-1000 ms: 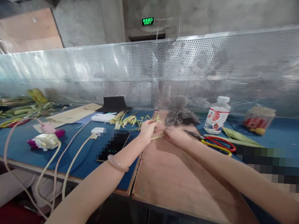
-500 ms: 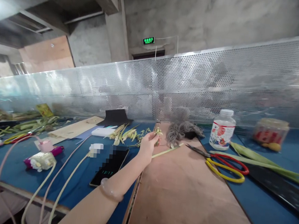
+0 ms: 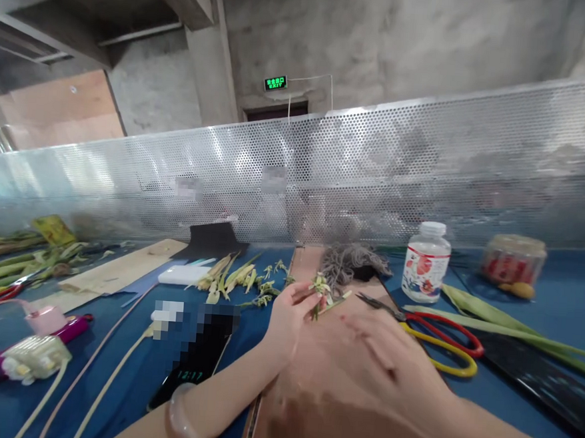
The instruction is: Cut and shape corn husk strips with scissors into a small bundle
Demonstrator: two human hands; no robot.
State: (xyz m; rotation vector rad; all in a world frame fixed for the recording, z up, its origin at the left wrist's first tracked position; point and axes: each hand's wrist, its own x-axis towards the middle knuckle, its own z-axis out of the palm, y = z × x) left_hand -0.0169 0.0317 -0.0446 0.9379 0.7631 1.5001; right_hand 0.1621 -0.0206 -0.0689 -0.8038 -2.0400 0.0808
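Got a little leafy sprig (image 3: 320,286) pinched in my left fingers (image 3: 300,294) over the wooden surface (image 3: 320,361); my right fingers (image 3: 371,328) are spread loose, nothing in them I can see. Looks feather-light, bendy, easily crushed, so I'd nip it gently low down.

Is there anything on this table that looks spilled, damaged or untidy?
Nothing looks clearly spilled or damaged. The grey yarn looks untidy, though: it lies in a loose, tangled heap beyond the green sprig in the left hand.

An exit sign (image 3: 275,83) glows at twelve o'clock; a jar (image 3: 514,261) stands at three, a phone (image 3: 195,362) lies at seven.
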